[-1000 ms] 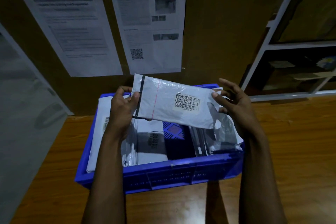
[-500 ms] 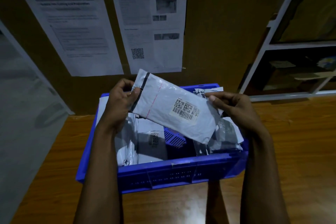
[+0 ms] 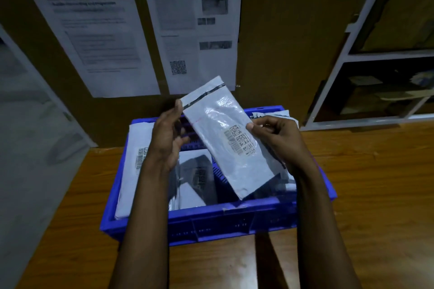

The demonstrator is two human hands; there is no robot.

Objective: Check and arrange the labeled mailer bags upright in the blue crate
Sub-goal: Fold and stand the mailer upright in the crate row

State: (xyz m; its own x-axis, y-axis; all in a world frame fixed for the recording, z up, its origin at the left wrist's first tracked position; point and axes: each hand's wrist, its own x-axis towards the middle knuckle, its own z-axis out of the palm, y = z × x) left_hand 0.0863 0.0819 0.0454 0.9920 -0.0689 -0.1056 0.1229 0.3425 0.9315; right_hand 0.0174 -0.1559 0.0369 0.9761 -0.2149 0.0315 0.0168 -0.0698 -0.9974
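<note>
A white mailer bag [image 3: 218, 129] with a barcode label hangs tilted above the blue crate [image 3: 211, 220], its sealed flap end pointing up and away. My right hand [image 3: 277, 138] pinches its right edge beside the label. My left hand [image 3: 168, 138] touches the upper left edge near the black seal strip with the thumb, fingers spread. Inside the crate, a large white mailer [image 3: 133, 166] leans against the left wall, a grey mailer [image 3: 197, 178] lies in the middle, and more bags [image 3: 284, 116] stand at the right, partly hidden by my right hand.
The crate sits on a wooden table [image 3: 375, 195]. Behind it is a cardboard wall with two printed sheets [image 3: 192, 30]. A white shelf frame [image 3: 352, 54] stands at the right. A grey surface [image 3: 28, 148] runs along the left.
The held mailer has turned from nearly level to steeply tilted, flap end up. My left hand has loosened its grip; my right hand has shifted to pinch near the label.
</note>
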